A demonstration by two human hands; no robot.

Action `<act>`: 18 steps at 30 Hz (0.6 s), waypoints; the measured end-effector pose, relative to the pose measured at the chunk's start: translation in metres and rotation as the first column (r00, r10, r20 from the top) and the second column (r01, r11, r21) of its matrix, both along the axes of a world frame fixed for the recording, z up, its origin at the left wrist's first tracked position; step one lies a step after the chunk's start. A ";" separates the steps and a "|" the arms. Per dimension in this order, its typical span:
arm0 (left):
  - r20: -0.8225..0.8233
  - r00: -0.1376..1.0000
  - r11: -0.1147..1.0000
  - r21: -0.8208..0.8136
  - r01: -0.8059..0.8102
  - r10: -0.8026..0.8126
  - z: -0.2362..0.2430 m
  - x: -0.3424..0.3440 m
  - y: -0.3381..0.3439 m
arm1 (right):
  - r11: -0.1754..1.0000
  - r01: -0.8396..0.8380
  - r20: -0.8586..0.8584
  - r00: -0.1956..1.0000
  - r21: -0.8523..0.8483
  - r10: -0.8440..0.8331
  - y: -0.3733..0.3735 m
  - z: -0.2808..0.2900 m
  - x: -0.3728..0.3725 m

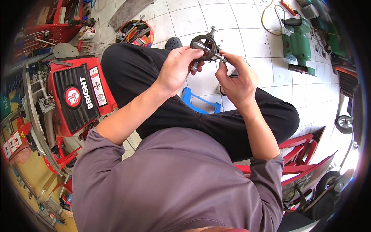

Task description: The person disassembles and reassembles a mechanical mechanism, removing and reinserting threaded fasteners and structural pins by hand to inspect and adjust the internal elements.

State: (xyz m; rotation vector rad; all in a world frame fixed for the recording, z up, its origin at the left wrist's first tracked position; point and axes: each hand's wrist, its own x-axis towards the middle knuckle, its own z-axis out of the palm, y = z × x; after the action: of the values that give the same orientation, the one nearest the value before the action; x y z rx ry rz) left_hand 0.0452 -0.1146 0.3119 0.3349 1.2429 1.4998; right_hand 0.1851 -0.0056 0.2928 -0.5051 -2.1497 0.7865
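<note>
Left hand (176, 69): forearm slanting inward, thumb uppermost, fingers curled, clasping the left side of a dark metal ring (211, 49) set with bolts. Right hand (241, 83): raised opposite, thumb and forefinger narrow about the end of a silver bolt (221, 57). Ring: held up between both hands. Blue frame (186, 96): lower, beneath and between the hands.

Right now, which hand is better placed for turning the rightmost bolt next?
Probably the right hand: its fingertips are at that bolt, while the left hand holds the dark ring.
</note>
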 end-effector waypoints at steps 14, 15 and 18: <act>-0.030 1.000 1.000 0.015 0.005 -0.005 0.016 0.011 0.004 | 0.997 -0.058 0.039 0.998 0.043 0.056 -0.003 0.009 -0.004; -0.028 1.000 1.000 0.012 0.005 -0.005 0.018 0.013 0.004 | 0.998 -0.066 0.074 0.995 0.023 0.064 -0.005 0.010 -0.003; -0.053 0.998 1.000 0.008 0.027 -0.027 0.018 0.015 0.005 | 0.999 -0.028 0.116 0.993 -0.028 0.032 -0.008 0.011 -0.002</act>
State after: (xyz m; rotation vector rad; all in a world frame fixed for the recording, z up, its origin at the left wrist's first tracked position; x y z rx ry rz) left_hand 0.0602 -0.1092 0.3294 0.3978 1.2691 1.4818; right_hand 0.1833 -0.0140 0.3042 -0.5457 -2.2618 0.8211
